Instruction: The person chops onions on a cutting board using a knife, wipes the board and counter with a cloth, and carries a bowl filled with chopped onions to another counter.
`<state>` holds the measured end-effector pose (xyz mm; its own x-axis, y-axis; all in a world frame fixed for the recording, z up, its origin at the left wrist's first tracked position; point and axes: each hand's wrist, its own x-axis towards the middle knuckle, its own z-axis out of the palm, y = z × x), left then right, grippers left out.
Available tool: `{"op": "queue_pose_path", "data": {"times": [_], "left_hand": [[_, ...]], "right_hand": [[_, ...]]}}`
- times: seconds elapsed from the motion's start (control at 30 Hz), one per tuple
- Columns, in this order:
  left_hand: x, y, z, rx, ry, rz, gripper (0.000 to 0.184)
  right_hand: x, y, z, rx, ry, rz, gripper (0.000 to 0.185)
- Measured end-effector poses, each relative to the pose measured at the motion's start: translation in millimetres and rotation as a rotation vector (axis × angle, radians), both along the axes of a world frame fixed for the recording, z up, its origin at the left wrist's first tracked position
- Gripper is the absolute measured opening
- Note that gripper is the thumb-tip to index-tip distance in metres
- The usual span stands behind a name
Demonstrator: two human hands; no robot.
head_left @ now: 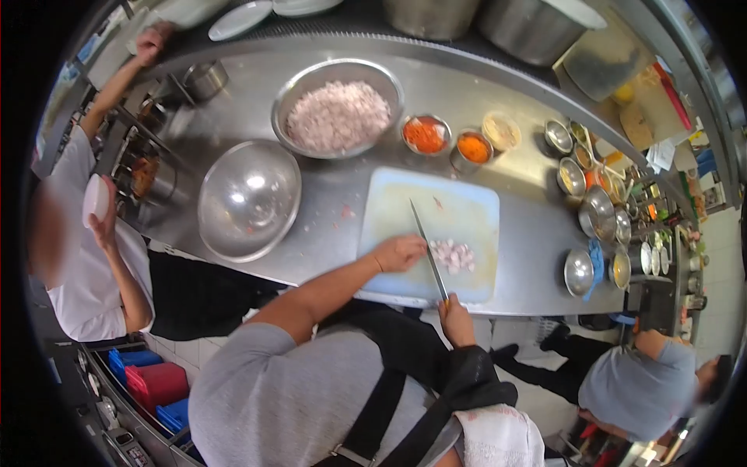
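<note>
On a pale cutting board lies a small pile of diced pinkish-white pieces. My right hand is closed round the handle of a long knife, whose blade points away from me across the board, along the left side of the pile. My left hand rests on the board just left of the blade, its fingers curled together near the pieces; whether anything is under them is hidden. Behind the board stands a big steel bowl full of similar diced pieces.
Left of the board sits a steel bowl. Behind it are containers of red and orange food. Small bowls line the right. One person stands at left holding a white dish; another is at right.
</note>
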<state>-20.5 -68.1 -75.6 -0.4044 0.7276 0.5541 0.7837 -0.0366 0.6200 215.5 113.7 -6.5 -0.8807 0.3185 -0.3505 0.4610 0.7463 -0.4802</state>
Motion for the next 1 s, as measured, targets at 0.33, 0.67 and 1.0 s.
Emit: {"op": "queue_pose_path", "data": {"times": [0.33, 0.67, 1.0], "left_hand": [[-1, -5, 18, -0.028, -0.006, 0.027, 0.017], [-2, -4, 9, -0.016, 0.021, 0.033, 0.016], [-1, -1, 22, -0.025, -0.050, 0.015, 0.013]], "right_hand": [[-13, -13, 35, -0.016, 0.006, 0.036, 0.028], [-10, -11, 34, 0.014, -0.054, 0.018, 0.033], [-4, 12, 6, -0.177, 0.014, -0.023, 0.036]]}}
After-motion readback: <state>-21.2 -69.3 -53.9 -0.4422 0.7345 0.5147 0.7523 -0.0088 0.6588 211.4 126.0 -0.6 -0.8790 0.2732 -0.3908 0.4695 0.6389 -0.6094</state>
